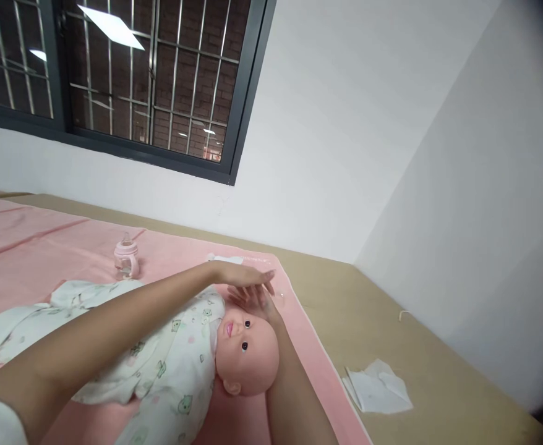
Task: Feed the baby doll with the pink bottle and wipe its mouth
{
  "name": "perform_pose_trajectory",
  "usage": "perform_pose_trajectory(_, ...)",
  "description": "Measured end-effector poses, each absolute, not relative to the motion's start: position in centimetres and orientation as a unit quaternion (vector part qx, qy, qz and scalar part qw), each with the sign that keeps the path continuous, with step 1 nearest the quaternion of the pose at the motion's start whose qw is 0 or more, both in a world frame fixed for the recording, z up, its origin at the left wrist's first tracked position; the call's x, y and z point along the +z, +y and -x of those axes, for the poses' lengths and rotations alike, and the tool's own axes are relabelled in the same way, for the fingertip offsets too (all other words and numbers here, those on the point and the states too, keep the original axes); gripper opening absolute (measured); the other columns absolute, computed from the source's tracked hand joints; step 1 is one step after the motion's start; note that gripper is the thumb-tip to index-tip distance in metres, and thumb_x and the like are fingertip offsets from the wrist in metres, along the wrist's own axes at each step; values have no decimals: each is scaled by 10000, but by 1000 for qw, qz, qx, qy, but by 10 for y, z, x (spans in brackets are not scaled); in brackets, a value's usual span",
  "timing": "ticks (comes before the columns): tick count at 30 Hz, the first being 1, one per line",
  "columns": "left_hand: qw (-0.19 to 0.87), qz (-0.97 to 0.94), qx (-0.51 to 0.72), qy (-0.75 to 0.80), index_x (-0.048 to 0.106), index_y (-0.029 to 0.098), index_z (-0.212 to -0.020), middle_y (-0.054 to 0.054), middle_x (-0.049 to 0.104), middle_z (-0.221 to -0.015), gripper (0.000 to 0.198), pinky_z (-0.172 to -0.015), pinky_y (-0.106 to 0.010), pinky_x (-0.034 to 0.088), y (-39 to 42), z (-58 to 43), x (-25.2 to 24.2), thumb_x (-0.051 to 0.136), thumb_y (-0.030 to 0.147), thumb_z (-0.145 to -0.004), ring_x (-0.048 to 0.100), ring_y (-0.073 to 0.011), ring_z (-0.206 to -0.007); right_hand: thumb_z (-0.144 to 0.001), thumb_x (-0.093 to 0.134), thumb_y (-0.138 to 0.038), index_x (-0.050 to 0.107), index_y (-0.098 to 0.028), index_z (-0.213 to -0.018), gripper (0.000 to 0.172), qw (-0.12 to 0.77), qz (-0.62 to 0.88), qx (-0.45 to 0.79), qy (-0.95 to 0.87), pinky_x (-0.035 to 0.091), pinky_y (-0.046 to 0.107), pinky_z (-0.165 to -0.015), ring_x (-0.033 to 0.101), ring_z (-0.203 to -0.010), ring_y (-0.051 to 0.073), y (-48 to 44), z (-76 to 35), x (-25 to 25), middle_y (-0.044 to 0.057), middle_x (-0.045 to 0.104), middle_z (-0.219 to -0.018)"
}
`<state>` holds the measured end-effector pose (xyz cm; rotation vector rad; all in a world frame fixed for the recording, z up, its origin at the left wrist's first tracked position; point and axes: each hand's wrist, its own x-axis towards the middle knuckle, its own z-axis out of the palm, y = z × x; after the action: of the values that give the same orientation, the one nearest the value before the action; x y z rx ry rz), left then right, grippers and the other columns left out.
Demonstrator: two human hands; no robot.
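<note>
A baby doll (248, 355) in a white sleepsuit (179, 358) with green animal prints lies on its back, its bald head toward the right. My left arm crosses above the doll's body, and my left hand (243, 275) hovers beyond the head with fingers stretched out. Beside the far side of the head, just under the left hand, is my right hand (255, 303), its fingers apart and partly covered. I cannot tell whether the two hands touch. Nothing shows in either hand. A small clear shape (279, 298) lies on the mat by the fingers, too faint to name.
A pink baby bottle (126, 258) with a handle stands on the pink mat (67, 238). A white item (225, 259) lies behind my left wrist. Crumpled white tissue (378, 388) rests on the tan surface (336, 296) at right. Walls and a barred window (151, 80) stand behind.
</note>
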<state>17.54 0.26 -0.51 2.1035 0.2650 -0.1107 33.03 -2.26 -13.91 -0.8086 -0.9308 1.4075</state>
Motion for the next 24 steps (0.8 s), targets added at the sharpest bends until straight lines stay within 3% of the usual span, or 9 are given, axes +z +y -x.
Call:
perform_pose_trajectory(3,480,-869,64,102,592,170,-1220,-137,654,-1146,807,-925,-374,453,2,-150,13,306,806,-813,601,-253,-1058,-758,665,-400,640,-258,-1084,356,602,316,633,-371,448,423,-993,651,-988,217,-19,-332,-142,39,655,-1173)
perform_pose_trajectory(6,474,-861,120,139,589,173,-1208,-137,641,-1185,772,-933,-361,444,2,-124,17,360,793,-810,601,-253,-1080,-790,648,-369,632,-226,-1106,347,603,291,652,-357,433,405,-1024,641,-1026,212,-17,-332,-141,49,637,-1214)
perform_pose_trajectory(15,527,-799,209,199,647,170,-1078,-101,686,-1025,690,-894,-369,473,6,-73,0,368,755,-841,650,-216,-929,-833,618,-397,610,-165,-1141,386,589,287,665,-358,394,453,-1071,635,-1065,222,-17,-323,-135,97,696,-1059)
perform_pose_trajectory(18,537,-780,240,213,652,171,-1074,-101,694,-1025,652,-878,-354,477,7,-63,-2,392,726,-852,655,-210,-917,-835,610,-414,624,-170,-1137,388,609,284,651,-352,398,453,-1069,616,-1109,224,-19,-327,-133,104,676,-1133)
perform_pose_trajectory(21,539,-770,266,214,656,161,-1059,-104,695,-1024,623,-865,-341,483,8,-55,-4,400,697,-868,654,-203,-913,-827,614,-439,660,-188,-1082,360,647,285,622,-337,411,427,-1064,578,-1173,221,-19,-336,-127,92,648,-1204)
perform_pose_trajectory(24,531,-773,272,217,652,156,-1075,-106,693,-1047,596,-874,-347,485,8,-49,-4,408,665,-883,653,-207,-934,-799,662,-430,700,-194,-940,278,693,303,571,-320,454,361,-1017,613,-1082,196,-17,-345,-114,73,694,-1058)
